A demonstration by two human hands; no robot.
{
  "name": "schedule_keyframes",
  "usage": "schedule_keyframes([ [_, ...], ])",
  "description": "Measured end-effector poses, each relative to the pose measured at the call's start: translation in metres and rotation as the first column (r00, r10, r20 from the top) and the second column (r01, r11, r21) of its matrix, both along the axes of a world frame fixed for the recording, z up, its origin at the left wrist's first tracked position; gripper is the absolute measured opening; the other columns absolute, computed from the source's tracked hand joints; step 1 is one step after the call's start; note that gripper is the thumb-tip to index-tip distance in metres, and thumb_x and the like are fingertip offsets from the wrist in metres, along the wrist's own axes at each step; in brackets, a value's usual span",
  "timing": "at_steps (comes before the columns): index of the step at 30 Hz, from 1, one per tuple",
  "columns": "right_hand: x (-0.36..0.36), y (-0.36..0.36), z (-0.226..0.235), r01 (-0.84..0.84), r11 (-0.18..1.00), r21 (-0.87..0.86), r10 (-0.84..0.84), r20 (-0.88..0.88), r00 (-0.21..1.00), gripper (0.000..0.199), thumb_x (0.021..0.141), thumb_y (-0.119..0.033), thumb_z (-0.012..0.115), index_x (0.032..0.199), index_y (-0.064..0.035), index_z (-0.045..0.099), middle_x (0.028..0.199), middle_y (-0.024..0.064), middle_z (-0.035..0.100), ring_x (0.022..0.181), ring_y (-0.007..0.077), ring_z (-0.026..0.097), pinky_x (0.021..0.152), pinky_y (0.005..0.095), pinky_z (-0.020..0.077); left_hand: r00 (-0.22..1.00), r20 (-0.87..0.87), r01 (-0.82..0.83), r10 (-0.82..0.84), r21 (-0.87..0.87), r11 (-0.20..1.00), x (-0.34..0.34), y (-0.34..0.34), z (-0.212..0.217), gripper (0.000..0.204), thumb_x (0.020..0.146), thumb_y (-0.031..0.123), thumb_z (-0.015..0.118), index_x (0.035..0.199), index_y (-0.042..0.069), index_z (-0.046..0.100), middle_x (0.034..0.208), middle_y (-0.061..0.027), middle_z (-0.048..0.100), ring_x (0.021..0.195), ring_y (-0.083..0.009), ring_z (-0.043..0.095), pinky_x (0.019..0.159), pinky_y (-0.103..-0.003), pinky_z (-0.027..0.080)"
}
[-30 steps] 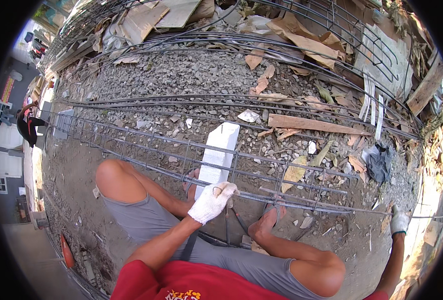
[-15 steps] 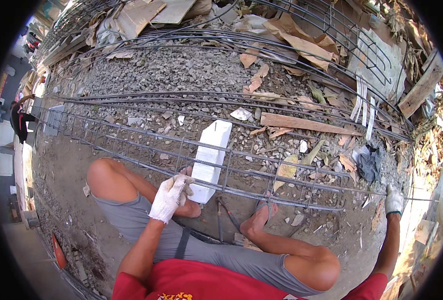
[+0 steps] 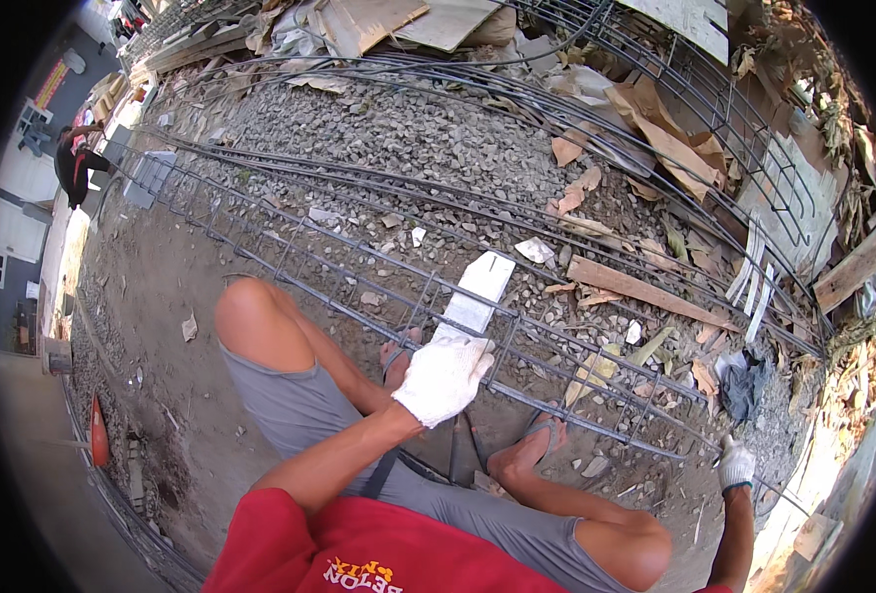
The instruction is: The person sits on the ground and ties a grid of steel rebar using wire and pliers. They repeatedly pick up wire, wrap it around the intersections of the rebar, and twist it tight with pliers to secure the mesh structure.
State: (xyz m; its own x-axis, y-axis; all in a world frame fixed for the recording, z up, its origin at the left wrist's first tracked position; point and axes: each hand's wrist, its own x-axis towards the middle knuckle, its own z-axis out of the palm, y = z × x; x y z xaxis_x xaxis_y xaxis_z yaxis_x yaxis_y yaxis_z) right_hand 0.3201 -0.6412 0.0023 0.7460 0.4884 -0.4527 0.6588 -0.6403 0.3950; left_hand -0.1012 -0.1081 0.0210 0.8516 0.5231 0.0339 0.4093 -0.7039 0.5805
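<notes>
A long cage of steel reinforcing bars (image 3: pixel 596 361) with square ties runs across in front of my legs. It rests over a white block (image 3: pixel 477 296), whose near end is hidden behind my left hand. My left hand (image 3: pixel 445 381), in a white knitted glove, lies over the cage's near bar, fingers curled; what is beneath them is hidden. Far to the right, past the cage's end, my right hand (image 3: pixel 735 464), gloved as well, is closed round a thin steel rod (image 3: pixel 782 494) that sticks out beyond it.
Loose bars (image 3: pixel 359 188) lie along the gravel (image 3: pixel 359 128) beyond the cage. A wooden plank (image 3: pixel 645 292) and a dark rag (image 3: pixel 742 385) lie at right. Another person (image 3: pixel 77 163) stands near the cage's far left end, by a grey block (image 3: pixel 149 178). An orange cone (image 3: pixel 99 435) lies left.
My left hand has moved right along the cage, from beside the white block to over its near end. My right hand still holds the thin rod, now lower in view. The view has tilted.
</notes>
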Motion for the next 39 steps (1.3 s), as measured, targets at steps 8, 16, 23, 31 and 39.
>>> schedule_keyframes([
  [8,-0.017,-0.013,-0.003,-0.030,1.000,-0.004,0.030,-0.035,0.999,0.014,0.096,-0.017,0.055,0.102,-0.0157,0.068,0.090,0.0192,0.074,0.087,0.0385,0.074,0.077,0.0519,0.0556,0.994,-0.107,-0.002,0.002,-0.007,1.000,0.001,-0.013,-0.028,0.031,0.102,0.029,0.056,0.116,0.008,0.074,0.099,-0.0175,0.076,0.095,-0.0363,0.073,0.089,-0.050,0.054],
  [16,0.002,-0.041,0.035,0.045,0.999,0.020,-0.045,-0.004,0.999,0.017,0.096,-0.018,0.055,0.103,-0.0145,0.070,0.095,0.0196,0.074,0.092,0.0398,0.073,0.080,0.0519,0.0560,0.996,-0.094,0.004,0.004,0.082,0.997,0.002,-0.017,-0.031,0.030,0.100,0.028,0.057,0.115,0.009,0.075,0.094,-0.0157,0.075,0.089,-0.0370,0.071,0.085,-0.052,0.053],
  [23,-0.002,0.005,0.002,0.027,1.000,-0.003,-0.027,-0.032,0.999,0.014,0.096,-0.019,0.056,0.102,-0.0129,0.066,0.096,0.0189,0.075,0.093,0.0389,0.074,0.081,0.0508,0.0558,0.995,-0.099,-0.004,0.020,0.157,0.988,0.004,-0.018,-0.022,0.025,0.101,0.026,0.056,0.100,0.006,0.070,0.089,-0.0178,0.071,0.090,-0.0377,0.068,0.086,-0.050,0.048],
  [31,0.005,0.051,-0.035,-0.102,0.993,0.067,0.101,0.015,0.995,0.015,0.094,-0.015,0.056,0.105,-0.0105,0.066,0.095,0.0184,0.076,0.090,0.0373,0.075,0.079,0.0503,0.0581,0.992,0.023,-0.127,0.125,0.101,0.987,-0.004,-0.015,-0.017,0.022,0.102,0.023,0.056,0.104,0.003,0.066,0.090,-0.0206,0.070,0.089,-0.0412,0.068,0.081,-0.053,0.051],
  [39,-0.014,0.086,-0.066,-0.065,0.996,0.069,0.063,0.037,0.997,0.047,0.108,-0.035,0.045,0.090,-0.0047,0.077,0.083,0.0227,0.075,0.079,0.0399,0.075,0.071,0.0505,0.0582,0.978,0.016,-0.208,0.208,0.096,0.973,0.012,0.006,-0.017,0.026,0.104,0.024,0.056,0.112,0.001,0.063,0.088,-0.0232,0.071,0.081,-0.0415,0.071,0.070,-0.052,0.056],
])
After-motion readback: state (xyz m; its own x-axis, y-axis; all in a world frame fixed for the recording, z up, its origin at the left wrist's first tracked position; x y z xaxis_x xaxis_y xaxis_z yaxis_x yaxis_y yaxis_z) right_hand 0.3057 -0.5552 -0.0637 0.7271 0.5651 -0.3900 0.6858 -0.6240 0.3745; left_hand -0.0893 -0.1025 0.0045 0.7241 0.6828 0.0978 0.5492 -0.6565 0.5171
